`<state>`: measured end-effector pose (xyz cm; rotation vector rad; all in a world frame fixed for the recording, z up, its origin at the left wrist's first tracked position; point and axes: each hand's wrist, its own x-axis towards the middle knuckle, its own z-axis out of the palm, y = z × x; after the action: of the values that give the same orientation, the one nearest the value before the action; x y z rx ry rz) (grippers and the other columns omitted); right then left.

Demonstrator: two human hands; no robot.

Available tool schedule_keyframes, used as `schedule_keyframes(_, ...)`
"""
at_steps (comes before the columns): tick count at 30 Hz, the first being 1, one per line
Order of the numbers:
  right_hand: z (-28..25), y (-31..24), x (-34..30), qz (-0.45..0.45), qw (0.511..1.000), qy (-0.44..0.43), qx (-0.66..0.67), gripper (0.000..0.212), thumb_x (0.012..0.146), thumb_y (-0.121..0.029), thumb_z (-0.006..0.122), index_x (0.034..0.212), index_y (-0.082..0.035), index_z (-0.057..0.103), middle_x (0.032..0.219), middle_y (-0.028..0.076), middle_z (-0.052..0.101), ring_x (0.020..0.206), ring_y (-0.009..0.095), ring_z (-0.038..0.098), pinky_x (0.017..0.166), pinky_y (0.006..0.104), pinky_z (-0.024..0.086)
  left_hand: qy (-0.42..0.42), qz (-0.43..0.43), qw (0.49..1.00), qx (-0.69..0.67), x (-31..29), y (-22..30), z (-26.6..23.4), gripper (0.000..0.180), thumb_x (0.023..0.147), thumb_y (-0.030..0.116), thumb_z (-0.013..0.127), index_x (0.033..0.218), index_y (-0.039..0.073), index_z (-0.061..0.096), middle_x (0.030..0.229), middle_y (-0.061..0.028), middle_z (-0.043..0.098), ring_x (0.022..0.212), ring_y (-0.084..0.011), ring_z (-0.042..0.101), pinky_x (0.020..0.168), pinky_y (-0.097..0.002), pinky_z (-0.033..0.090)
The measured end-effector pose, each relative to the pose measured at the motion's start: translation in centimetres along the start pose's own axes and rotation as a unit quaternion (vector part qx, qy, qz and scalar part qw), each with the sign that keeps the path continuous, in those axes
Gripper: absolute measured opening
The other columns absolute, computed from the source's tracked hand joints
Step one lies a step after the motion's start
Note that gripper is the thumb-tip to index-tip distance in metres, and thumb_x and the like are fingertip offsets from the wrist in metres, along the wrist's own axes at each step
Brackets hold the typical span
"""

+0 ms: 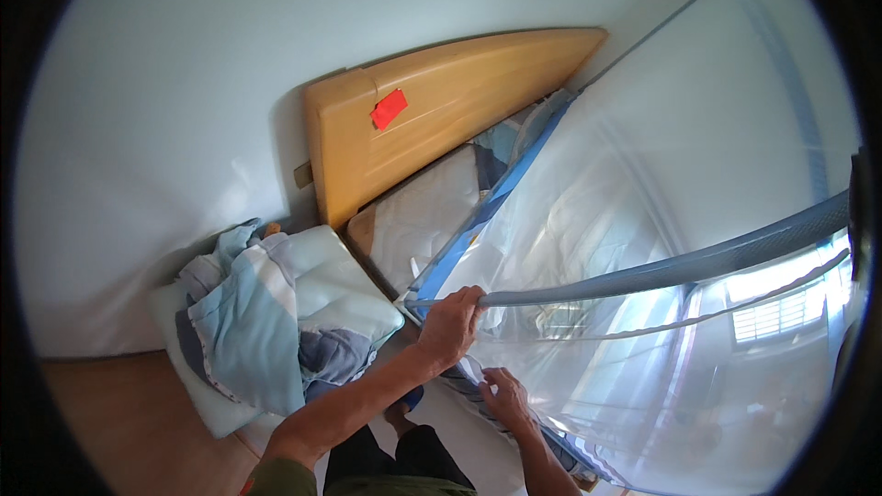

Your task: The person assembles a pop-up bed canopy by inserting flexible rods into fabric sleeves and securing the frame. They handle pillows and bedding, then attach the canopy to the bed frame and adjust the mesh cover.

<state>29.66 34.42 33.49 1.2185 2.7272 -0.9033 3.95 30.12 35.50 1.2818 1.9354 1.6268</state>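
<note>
A mosquito net [597, 377] of sheer white fabric stands over the bed at the right, with grey padded trim [661, 277] along one edge. My left hand [450, 323] is closed round the left end of that trim, above the bed's near corner. Lower down, my right hand [507, 397] is at the net's lower side. Its fingers are half curled with a gap between thumb and forefinger, and the fingertips are against or very near the fabric. A blue band [491, 207] runs along the net's base beside the mattress [423, 211].
A wooden headboard [441, 96] with a red paper [390, 109] leans out from the white wall. Left of the bed, a pale cushioned pad [335, 280] bears a crumpled blue and grey quilt [253, 312]. My legs stand between the pad and the bed.
</note>
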Motion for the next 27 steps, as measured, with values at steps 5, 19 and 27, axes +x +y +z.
schedule_keyframes(5,-0.7,-3.3,4.9,-0.045,0.999,-0.011,-0.024,0.031,0.092,-0.015,0.070,0.121,-0.005,0.067,0.109,0.016,0.070,0.100,0.035,0.071,0.086,0.0468,0.056,-0.017,0.008,1.000,-0.023,4.4,2.7,-1.8,0.011,0.101,0.010,0.064,0.108,0.003,0.059,0.095,-0.0189,0.066,0.087,-0.0433,0.066,0.072,-0.0503,0.053)
schedule_keyframes(19,-4.1,-3.7,14.4,-0.066,0.997,0.032,-0.002,0.045,0.091,-0.013,0.071,0.133,-0.006,0.059,0.122,0.018,0.066,0.107,0.036,0.069,0.087,0.0470,0.056,0.024,-0.037,0.998,0.044,9.4,-3.7,0.5,0.011,0.103,0.012,0.061,0.108,0.002,0.058,0.094,-0.0198,0.066,0.088,-0.0410,0.067,0.074,-0.0491,0.055)
schedule_keyframes(27,-5.3,-0.5,19.6,-0.071,0.993,0.092,-0.032,0.055,0.088,-0.012,0.074,0.139,-0.006,0.055,0.124,0.020,0.062,0.109,0.040,0.065,0.092,0.0486,0.053,0.038,-0.082,0.994,0.069,11.3,-7.5,0.1,0.015,0.106,0.017,0.058,0.109,0.003,0.061,0.093,-0.0245,0.068,0.086,-0.0476,0.067,0.073,-0.0527,0.053)
